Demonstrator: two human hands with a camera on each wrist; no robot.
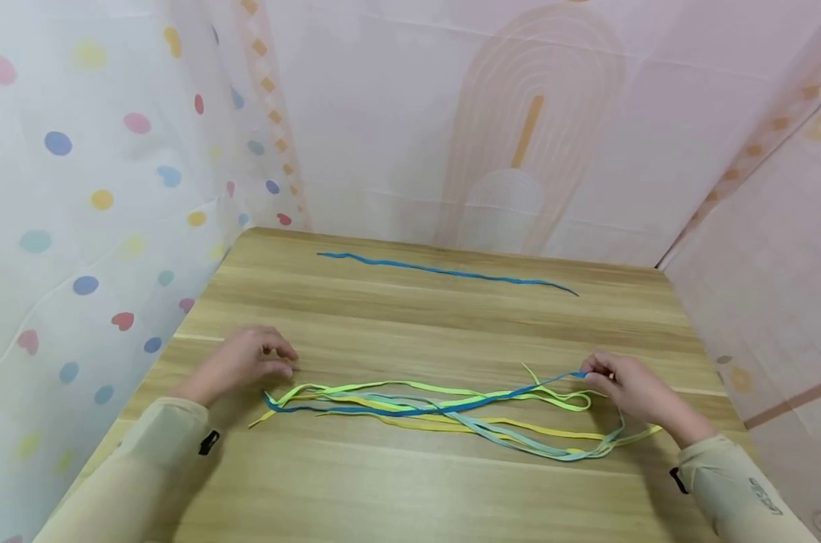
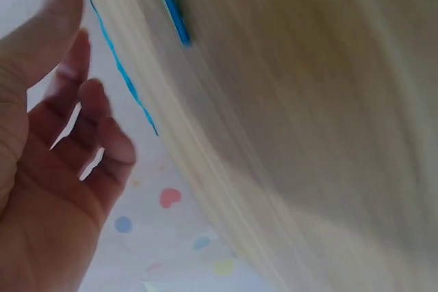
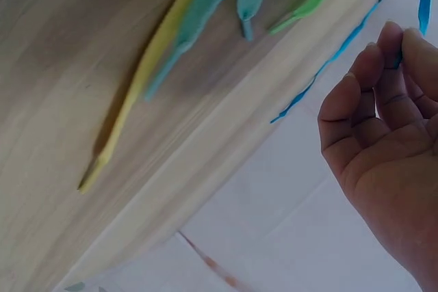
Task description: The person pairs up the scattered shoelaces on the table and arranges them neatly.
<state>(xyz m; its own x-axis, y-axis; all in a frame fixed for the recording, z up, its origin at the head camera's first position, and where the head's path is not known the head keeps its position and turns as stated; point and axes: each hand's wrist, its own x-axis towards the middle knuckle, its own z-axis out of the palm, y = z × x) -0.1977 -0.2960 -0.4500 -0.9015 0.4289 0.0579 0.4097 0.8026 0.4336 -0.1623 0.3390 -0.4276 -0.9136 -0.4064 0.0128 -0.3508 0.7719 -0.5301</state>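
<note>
Between thumb and fingertips, my right hand (image 1: 623, 386) pinches one end of a blue shoelace (image 1: 410, 412), lifting that end off the table. The rest of this lace runs left across a loose bundle of laces: neon yellow-green (image 1: 410, 385), yellow (image 1: 552, 431) and pale teal (image 1: 494, 436). In the right wrist view, the tips of the yellow lace (image 3: 126, 107) and teal lace (image 3: 212, 11) lie on the wood. My left hand (image 1: 247, 362) holds nothing, fingers loosely bent, just above the bundle's left end. Below it lies the blue lace's other end (image 2: 176, 18).
A second blue lace (image 1: 444, 271) lies stretched out by itself near the far edge of the wooden table (image 1: 383, 498). Patterned cloth curtains (image 1: 383, 136) hang behind the table and along both sides.
</note>
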